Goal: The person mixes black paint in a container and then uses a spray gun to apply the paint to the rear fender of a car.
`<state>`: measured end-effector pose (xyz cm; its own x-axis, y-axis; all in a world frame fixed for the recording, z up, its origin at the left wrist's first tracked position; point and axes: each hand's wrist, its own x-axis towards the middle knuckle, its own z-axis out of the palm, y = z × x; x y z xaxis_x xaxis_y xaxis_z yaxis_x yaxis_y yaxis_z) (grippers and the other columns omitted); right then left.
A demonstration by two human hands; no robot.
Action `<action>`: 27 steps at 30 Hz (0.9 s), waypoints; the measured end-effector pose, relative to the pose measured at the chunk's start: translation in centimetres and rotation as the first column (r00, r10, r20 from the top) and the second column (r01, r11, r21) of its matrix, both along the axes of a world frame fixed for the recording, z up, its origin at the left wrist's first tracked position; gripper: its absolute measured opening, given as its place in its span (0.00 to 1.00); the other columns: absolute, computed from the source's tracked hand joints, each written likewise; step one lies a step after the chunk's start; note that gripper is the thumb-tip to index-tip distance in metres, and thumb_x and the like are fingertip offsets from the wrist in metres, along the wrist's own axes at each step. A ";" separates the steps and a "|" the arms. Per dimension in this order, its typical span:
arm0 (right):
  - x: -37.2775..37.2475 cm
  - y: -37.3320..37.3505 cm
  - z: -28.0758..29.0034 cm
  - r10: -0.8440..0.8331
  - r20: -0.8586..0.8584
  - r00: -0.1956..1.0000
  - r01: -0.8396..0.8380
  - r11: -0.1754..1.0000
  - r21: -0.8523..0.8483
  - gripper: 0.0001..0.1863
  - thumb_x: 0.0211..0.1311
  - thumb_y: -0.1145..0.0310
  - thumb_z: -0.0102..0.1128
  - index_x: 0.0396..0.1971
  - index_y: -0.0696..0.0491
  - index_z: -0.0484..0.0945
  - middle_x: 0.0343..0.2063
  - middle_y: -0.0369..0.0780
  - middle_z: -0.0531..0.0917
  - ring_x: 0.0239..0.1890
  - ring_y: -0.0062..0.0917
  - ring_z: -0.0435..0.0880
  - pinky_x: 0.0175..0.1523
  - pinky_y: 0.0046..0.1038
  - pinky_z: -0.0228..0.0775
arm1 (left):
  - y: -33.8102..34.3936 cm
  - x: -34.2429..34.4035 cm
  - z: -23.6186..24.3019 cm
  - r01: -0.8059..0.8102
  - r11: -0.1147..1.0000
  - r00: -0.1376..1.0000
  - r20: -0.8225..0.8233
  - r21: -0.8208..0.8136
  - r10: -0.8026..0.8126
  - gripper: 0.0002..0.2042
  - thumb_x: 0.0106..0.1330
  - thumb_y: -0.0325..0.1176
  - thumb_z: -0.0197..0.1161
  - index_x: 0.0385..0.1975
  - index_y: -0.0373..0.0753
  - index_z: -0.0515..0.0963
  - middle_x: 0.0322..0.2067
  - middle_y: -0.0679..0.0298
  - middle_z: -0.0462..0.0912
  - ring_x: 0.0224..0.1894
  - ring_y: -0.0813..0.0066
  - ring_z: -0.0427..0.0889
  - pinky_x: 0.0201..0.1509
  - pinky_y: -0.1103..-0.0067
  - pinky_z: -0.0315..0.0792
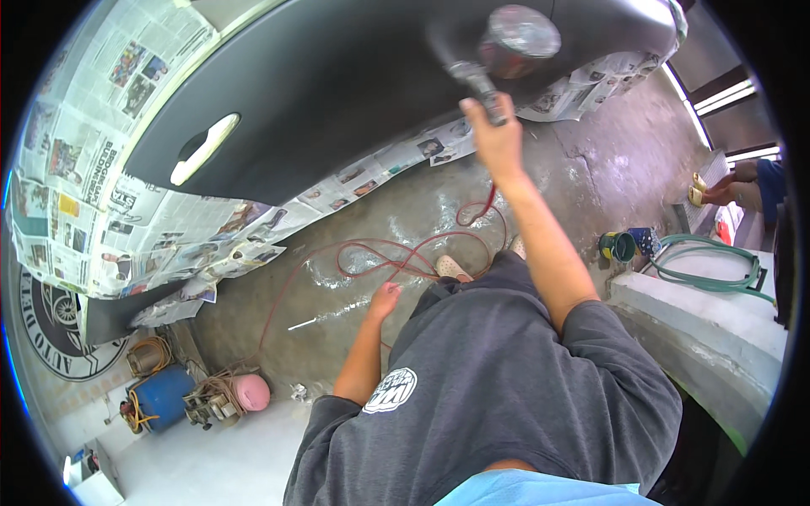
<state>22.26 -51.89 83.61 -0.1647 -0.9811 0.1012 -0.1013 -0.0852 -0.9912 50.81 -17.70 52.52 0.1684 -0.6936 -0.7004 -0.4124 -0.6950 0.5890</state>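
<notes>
My right hand (498,139) is closed round the handle of a spray gun (477,82), raised in front of a dark grey car panel (337,93). The gun's round paint cup (521,44) is smeared by motion. A red air hose (492,201) shows below my right hand and loops over the floor. My left hand (386,298) hangs low at my left side, fingers curled. The hose runs close by it; whether the fingers hold it cannot be made out. A pale, uncoated-looking door handle recess (205,150) lies in the panel's left part.
Newspaper masking (160,228) borders the panel. A blue tank (160,396) and a pink tank (251,392) stand at lower left. On the right are a concrete ledge (675,291), a coiled green hose (709,266), an open can (620,246) and another person's legs (742,187).
</notes>
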 end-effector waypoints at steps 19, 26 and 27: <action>-7.0 -1.9 1.8 0.070 0.115 0.991 -0.072 0.997 0.010 0.20 0.63 0.54 0.72 0.46 0.52 0.80 0.22 0.31 0.80 0.22 0.12 0.73 0.27 0.23 0.66 | 2.6 -1.6 -1.5 0.114 0.993 0.993 0.028 0.034 -0.114 0.15 0.68 0.41 0.61 0.43 0.35 0.81 0.27 0.60 0.85 0.25 0.71 0.83 0.29 0.73 0.77; -20.8 -6.7 3.0 -0.401 -0.160 0.902 0.390 0.916 -0.098 0.21 0.65 0.52 0.69 0.49 0.52 0.80 0.24 0.36 0.84 0.21 0.20 0.81 0.27 0.27 0.71 | -2.1 -4.1 0.8 0.156 0.982 0.988 -0.020 0.108 -0.155 0.12 0.69 0.40 0.60 0.37 0.36 0.80 0.24 0.63 0.82 0.24 0.73 0.82 0.27 0.74 0.75; -22.2 -6.9 2.8 -0.399 -0.158 0.903 0.391 0.917 -0.081 0.22 0.65 0.52 0.69 0.50 0.52 0.80 0.24 0.37 0.85 0.22 0.20 0.82 0.27 0.28 0.73 | -2.6 -5.2 0.8 0.079 0.990 0.996 -0.039 0.113 -0.075 0.11 0.69 0.39 0.60 0.37 0.36 0.80 0.23 0.64 0.82 0.24 0.73 0.81 0.26 0.74 0.74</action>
<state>0.08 -58.74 86.44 -0.5144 -0.8327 0.2051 -0.3002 -0.0492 -0.9526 45.61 -20.32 53.37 0.0919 -0.6186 -0.7803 -0.4475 -0.7257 0.5226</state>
